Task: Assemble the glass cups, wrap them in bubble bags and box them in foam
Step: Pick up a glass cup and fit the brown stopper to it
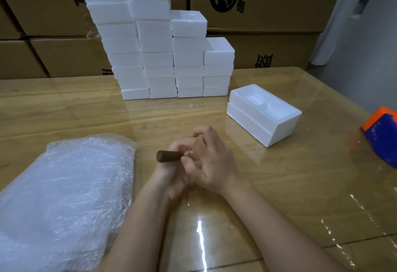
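The short brown cylindrical wooden piece (168, 156), just right of the clear bubble-bag pile (64, 196), is gripped by the left hand (176, 171) and should be steadied while the right hand (211, 160), pinching something unclear, aligns its fitting.

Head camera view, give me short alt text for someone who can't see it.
Two bare hands meet over a wooden table: left hand grips a brown cylinder, right hand works at its end. Bubble bags lie left, stacked foam boxes behind.
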Demonstrator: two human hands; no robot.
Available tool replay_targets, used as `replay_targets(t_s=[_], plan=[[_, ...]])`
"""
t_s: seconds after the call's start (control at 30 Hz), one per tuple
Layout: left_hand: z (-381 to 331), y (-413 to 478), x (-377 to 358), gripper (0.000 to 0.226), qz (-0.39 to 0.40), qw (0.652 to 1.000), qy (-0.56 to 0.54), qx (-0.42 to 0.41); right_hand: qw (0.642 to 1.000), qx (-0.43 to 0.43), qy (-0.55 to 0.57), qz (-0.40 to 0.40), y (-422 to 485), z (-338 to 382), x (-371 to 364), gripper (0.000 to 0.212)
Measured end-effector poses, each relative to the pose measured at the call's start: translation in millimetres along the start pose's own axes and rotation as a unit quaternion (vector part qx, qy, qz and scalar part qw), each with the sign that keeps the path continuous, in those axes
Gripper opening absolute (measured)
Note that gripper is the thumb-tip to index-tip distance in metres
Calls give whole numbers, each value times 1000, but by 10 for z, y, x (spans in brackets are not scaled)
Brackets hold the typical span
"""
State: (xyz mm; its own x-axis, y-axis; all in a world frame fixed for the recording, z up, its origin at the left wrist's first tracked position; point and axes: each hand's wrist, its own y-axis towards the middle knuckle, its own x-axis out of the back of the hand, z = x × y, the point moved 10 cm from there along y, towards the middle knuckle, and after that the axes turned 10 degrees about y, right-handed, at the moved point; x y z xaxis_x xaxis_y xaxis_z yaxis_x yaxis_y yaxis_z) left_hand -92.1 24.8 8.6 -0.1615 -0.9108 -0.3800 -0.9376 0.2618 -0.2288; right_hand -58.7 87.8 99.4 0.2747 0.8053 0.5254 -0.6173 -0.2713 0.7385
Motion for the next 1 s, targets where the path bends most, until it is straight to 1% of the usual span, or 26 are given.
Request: replay_targets(t_s=[0.07,0.1,0.13,0.2,0.23,0.3,0.37,0.43,0.47,0.5,0.53,0.6,0.63,0.67,0.7,0.73,0.8,0.87,0.9,0.93,1.0], plan=[[-23,36,139,45,-74,996,-10,-49,999,-45,29,1,19,-45,-39,22],[-26,38,177,48,-110,992,-16,-67,996,-68,53,2,23,-73,-62,22],[-5,23,181,47,-135,988,-20,-68,993,-88,73,0,18,-106,-76,25],[34,-16,188,39,-177,982,-30,-65,987,-130,95,-13,8,-186,-80,39],[23,-30,219,33,-198,977,-13,-79,982,-154,105,-19,2,-227,-79,44],[-102,-91,261,28,-240,957,83,-137,965,-207,156,-32,-16,-297,-101,48],[-250,-171,255,25,-274,931,128,-207,941,-247,225,-43,-29,-322,-146,46],[-311,-242,211,17,-269,922,127,-247,917,-276,281,-67,-50,-347,-166,35],[-323,-262,184,19,-257,920,131,-265,898,-298,314,-79,-70,-380,-182,29],[-327,-273,155,29,-245,914,155,-283,870,-330,355,-88,-105,-418,-214,27],[-329,-291,120,40,-239,903,198,-298,833,-367,403,-95,-155,-463,-260,27],[-317,-316,82,54,-249,867,298,-312,744,-438,493,-108,-264,-541,-362,31],[-313,-323,60,62,-253,853,331,-314,709,-460,522,-115,-312,-570,-394,34],[-306,-320,51,69,-253,849,343,-313,690,-475,533,-118,-347,-578,-417,39],[-308,-326,47,73,-255,848,344,-312,695,-485,519,-110,-354,-577,-423,44],[-308,-337,59,72,-262,848,341,-311,715,-489,490,-99,-351,-564,-421,49],[-326,-375,126,61,-295,847,330,-294,775,-474,411,-79,-332,-513,-387,48],[-322,-410,265,49,-336,854,303,-256,842,-424,330,-44,-284,-360,-361,50],[-313,-420,349,49,-352,856,295,-239,874,-394,283,-13,-262,-274,-379,53],[-306,-411,415,52,-360,854,307,-217,899,-367,238,18,-258,-192,-413,55],[-315,-374,499,63,-359,846,354,-172,925,-329,179,70,-287,-78,-499,58]])
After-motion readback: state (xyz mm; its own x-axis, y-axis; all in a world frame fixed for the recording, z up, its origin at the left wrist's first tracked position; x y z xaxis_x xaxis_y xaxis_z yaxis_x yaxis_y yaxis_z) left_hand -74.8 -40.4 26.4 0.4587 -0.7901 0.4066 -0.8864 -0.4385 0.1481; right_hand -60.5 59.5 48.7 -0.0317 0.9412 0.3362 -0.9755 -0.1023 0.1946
